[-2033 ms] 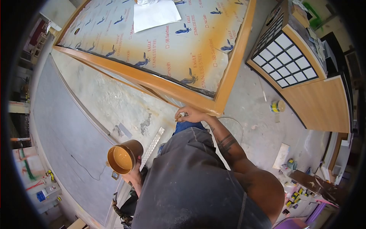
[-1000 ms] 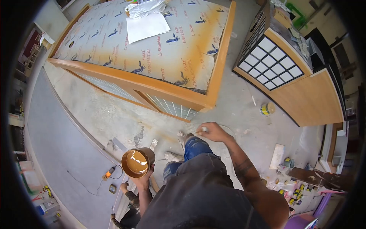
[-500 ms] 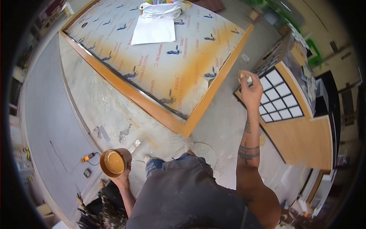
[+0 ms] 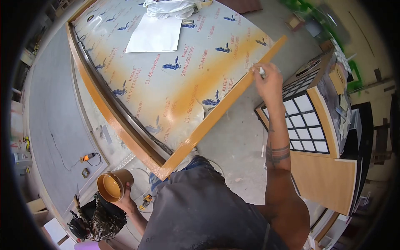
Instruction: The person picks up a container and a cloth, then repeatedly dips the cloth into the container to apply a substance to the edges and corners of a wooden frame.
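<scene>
My left hand (image 4: 126, 199) is wrapped round a brown cup (image 4: 115, 185) of tan liquid at the lower left. My right hand (image 4: 268, 83) is closed on a small whitish wad (image 4: 261, 71), at the top of the orange-brown wooden edge (image 4: 225, 102) on the panel's right side. The panel (image 4: 166, 83) is covered with printed protective film, stained orange in places. A white paper sheet (image 4: 154, 35) and a crumpled white plastic bag (image 4: 171, 8) lie on it. Glossy tan coating shows on the edge near the close corner.
A person in a camouflage top (image 4: 102, 221) is low at the left. An orange power tool (image 4: 87, 157) with a cord lies on the grey surface (image 4: 50, 125). A yellow drill (image 4: 146, 202) is on the floor. At the right stands a wooden cabinet with a white grid (image 4: 306, 121).
My right hand has come down onto the wooden edge with the wad. The view has shifted, so the panel's near corner sits lower and further left. The cup is slightly lower and further left.
</scene>
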